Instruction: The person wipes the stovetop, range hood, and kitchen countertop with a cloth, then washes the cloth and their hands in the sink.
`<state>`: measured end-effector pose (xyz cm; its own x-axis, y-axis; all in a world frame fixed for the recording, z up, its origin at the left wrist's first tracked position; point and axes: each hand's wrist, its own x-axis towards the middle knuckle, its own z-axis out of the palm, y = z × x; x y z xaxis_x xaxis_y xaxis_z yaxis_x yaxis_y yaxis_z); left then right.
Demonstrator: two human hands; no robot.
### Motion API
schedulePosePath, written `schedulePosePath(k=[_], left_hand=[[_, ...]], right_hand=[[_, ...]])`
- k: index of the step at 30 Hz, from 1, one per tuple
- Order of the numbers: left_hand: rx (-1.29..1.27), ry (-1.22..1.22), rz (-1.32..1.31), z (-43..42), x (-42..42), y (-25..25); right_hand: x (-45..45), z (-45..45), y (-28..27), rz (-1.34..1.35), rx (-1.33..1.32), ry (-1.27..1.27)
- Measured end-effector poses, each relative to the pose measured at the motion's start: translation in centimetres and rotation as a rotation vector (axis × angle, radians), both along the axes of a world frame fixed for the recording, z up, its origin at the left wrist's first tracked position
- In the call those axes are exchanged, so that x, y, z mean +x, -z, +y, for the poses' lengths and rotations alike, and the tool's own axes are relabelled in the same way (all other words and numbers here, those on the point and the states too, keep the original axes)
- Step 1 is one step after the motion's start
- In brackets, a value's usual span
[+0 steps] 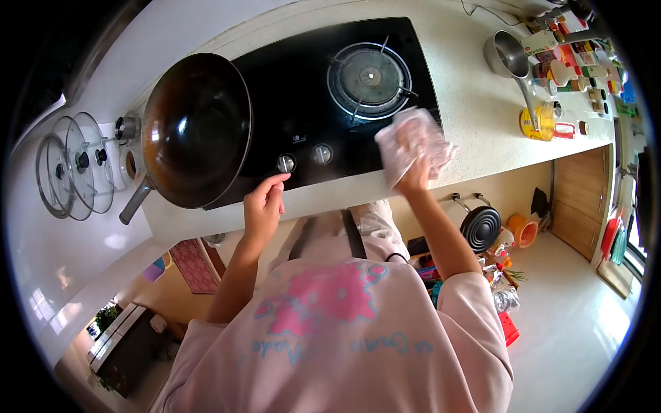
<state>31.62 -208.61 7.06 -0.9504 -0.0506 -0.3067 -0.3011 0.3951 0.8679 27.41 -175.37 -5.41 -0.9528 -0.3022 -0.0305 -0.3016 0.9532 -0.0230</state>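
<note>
1. Head view, right of centre: the right hand [412,148] is on the pale cloth [392,157], at the lower right corner of the black hob [289,82]; blur, cannot tell whether its fingers pinch or lie flat
2. Centre: the left hand [263,206] holds nothing, index extended, other fingers loosely bent, just below the left knob [286,163]
3. Left: wok [200,131], handle toward lower left
4. Upper right: saucepan [509,55] on the bench [475,117]

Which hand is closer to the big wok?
Left. The left hand is beside the wok, near a knob; the right hand is farther away, on the cloth near the burner.
</note>
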Motion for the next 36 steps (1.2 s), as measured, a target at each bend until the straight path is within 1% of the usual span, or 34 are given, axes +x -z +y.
schedulePosePath(k=[2,4,5,6,8,10,12,14,16,17,20,22,24,26,27,29,30,32,33,34,36], left_hand=[[0.013,-0.047,-0.039,0.5,-0.2,0.2],[-0.009,-0.043,-0.062,1.0,-0.7,-0.1],[-0.019,-0.043,-0.079,1.2,-0.6,-0.3],[-0.014,-0.064,-0.066,1.5,-0.7,-0.3],[-0.003,-0.127,-0.042,2.1,-0.3,0.0],[-0.004,-0.184,-0.063,2.1,0.7,0.5],[0.005,-0.240,-0.050,2.4,1.5,0.9],[0.024,-0.322,-0.068,2.6,2.4,1.1],[0.070,-0.409,-0.132,2.7,3.4,1.1],[0.063,-0.446,-0.144,2.8,3.9,1.1],[0.054,-0.533,-0.210,2.6,4.9,1.4],[0.087,-0.615,-0.205,2.5,5.1,1.8],[0.107,-0.673,-0.183,2.3,5.9,2.4],[0.119,-0.700,-0.139,2.1,6.7,3.8],[-0.006,-0.699,-0.114,2.1,7.1,4.7],[-0.260,-0.687,-0.063,1.8,7.3,6.3],[-0.429,-0.626,0.028,1.3,6.8,6.7],[-0.758,-0.492,0.205,0.3,5.7,7.5],[-0.671,-0.475,0.101,-0.2,5.6,7.9],[-0.726,-0.447,0.113,-0.6,5.0,8.3],[-0.841,-0.383,0.144,-1.3,3.4,9.0]], right_hand=[[0.6,0.3,0.3,0.017,-0.325,-0.032],[-0.8,1.6,0.1,-0.073,-0.295,0.005],[-1.0,1.5,-0.3,-0.030,-0.248,-0.025],[-0.7,1.3,0.4,-0.057,-0.227,-0.014],[-0.8,0.8,0.8,-0.143,-0.193,-0.271],[-1.9,-0.9,-0.1,-0.183,-0.160,-0.490],[-4.5,-3.7,-0.4,-0.127,-0.189,-0.573],[-6.8,-6.4,0.5,-0.117,-0.154,-0.608],[-7.6,-8.8,-0.1,-0.193,-0.255,-0.552],[-7.7,-9.1,0.0,-0.161,-0.299,-0.549],[-5.5,-6.8,1.5,-0.155,-0.247,-0.558],[-4.3,-4.6,0.9,-0.182,-0.297,-0.601],[-4.4,-5.2,0.6,-0.123,-0.230,-0.613],[-6.2,-7.8,0.5,-0.089,-0.130,-0.702],[-7.5,-9.7,0.3,-0.144,-0.222,-0.673],[-9.4,-11.7,-0.1,-0.196,-0.116,-0.674],[-9.9,-11.9,-0.4,-0.228,-0.086,-0.687],[-9.1,-10.6,0.8,-0.178,-0.218,-0.656],[-7.9,-9.6,1.2,-0.179,-0.242,-0.620],[-6.8,-8.4,1.4,-0.175,-0.267,-0.582],[-5.8,-7.1,0.7,-0.200,-0.255,-0.590]])
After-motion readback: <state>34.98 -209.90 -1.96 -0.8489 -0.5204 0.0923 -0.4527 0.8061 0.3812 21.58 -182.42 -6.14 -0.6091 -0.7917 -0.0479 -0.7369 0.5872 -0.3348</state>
